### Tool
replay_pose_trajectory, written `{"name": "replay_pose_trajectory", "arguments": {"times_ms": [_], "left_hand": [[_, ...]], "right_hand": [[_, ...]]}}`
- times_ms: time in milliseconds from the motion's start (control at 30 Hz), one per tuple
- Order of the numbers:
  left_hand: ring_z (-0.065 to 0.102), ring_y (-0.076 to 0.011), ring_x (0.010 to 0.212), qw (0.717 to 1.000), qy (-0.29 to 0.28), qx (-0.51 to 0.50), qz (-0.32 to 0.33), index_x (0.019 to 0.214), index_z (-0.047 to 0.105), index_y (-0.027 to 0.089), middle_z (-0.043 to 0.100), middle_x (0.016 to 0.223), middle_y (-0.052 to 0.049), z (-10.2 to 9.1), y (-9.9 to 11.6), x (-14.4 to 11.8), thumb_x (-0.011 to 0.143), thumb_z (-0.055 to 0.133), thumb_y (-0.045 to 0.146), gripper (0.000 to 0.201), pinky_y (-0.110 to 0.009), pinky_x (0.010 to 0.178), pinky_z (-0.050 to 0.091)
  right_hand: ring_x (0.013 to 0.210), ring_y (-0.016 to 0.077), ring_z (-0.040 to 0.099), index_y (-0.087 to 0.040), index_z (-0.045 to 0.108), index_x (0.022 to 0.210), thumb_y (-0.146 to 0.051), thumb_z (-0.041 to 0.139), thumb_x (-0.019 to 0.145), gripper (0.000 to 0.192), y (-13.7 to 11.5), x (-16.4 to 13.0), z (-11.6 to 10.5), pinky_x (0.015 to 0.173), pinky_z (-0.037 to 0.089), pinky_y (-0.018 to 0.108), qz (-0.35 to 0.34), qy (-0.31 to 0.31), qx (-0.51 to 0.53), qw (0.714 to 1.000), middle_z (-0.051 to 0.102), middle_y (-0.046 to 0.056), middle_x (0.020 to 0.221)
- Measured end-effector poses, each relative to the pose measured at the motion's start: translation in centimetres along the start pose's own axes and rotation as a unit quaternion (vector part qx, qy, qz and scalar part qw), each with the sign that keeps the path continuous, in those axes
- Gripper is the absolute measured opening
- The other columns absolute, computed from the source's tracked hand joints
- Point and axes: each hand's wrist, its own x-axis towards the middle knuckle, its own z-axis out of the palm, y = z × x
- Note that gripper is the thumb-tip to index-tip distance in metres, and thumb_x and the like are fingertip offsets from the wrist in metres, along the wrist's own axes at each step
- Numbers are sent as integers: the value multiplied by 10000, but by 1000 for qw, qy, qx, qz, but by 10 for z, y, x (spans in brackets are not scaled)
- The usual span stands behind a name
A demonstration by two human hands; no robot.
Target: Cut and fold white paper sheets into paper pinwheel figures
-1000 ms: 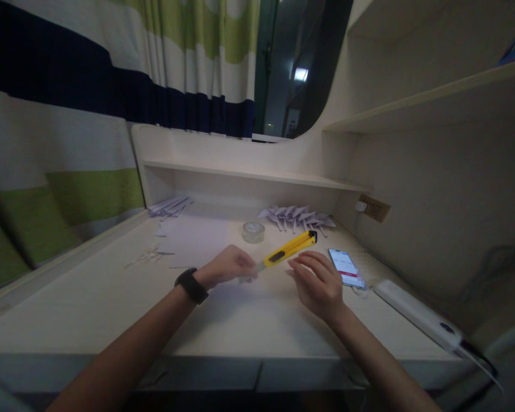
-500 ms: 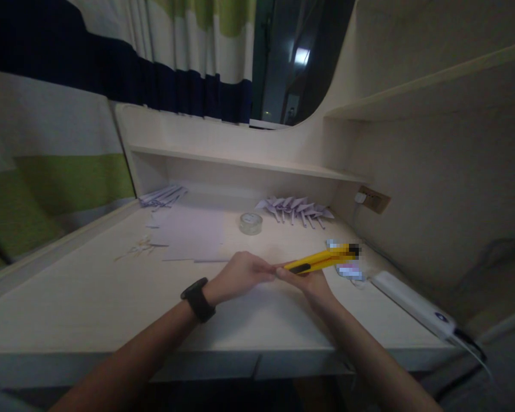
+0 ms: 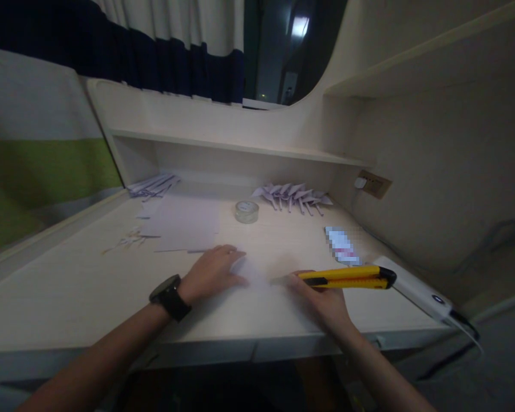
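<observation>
My right hand (image 3: 326,300) grips a yellow utility knife (image 3: 347,277) with black parts. The knife lies nearly level above the desk, its black end toward the right; the blade end near my fingertips is blurred. To the left, my left hand (image 3: 212,272), with a black watch on its wrist, rests low over the desk, thumb and fingers apart. A small pale piece of paper (image 3: 257,277) lies at its fingertips, its outline faint against the desk. Sheets of white paper (image 3: 182,220) lie just beyond my left hand.
A roll of clear tape (image 3: 246,212) stands behind the hands. Folded paper pinwheels (image 3: 292,194) line the back right, rolled paper sticks (image 3: 154,186) the back left. Small sticks (image 3: 126,239) lie at left. A phone (image 3: 341,245) and white power strip (image 3: 416,292) are at right.
My hands have parted: the left has moved left and opened over the small paper. The right has come slightly nearer, still with the knife, which now lies more level.
</observation>
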Motion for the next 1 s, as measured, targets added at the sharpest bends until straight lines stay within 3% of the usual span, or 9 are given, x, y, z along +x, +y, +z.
{"name": "replay_pose_trajectory", "arguments": {"times_ms": [433, 700, 1000], "left_hand": [[515, -282, 1043, 1000, -11, 8, 15, 1047, 618, 198, 614, 1110, -99, 0, 3, -3, 805, 530, 568, 451, -394, 879, 369], [523, -277, 1019, 1000, -8, 4, 21, 1040, 622, 194, 621, 1078, -99, -2, 4, -3, 808, 527, 569, 450, -394, 868, 375], [519, -310, 1077, 995, -48, -68, -59, 1253, 505, 129, 570, 1196, -167, -12, -1, 15, 681, 626, 602, 753, -388, 887, 385]], "right_hand": [[730, 211, 667, -185, 692, 786, -430, 676, 707, 258, -5, -3, 0, 713, 548, 348, -19, -17, -6, 1000, 713, 42, 755], [792, 235, 671, -184, 692, 808, -422, 660, 730, 253, -4, -3, 1, 756, 550, 379, -36, -19, -33, 999, 720, 60, 815], [791, 222, 665, -204, 695, 813, -425, 659, 736, 237, -1, -5, -1, 764, 554, 379, -53, -23, -56, 997, 716, 47, 827]]}}
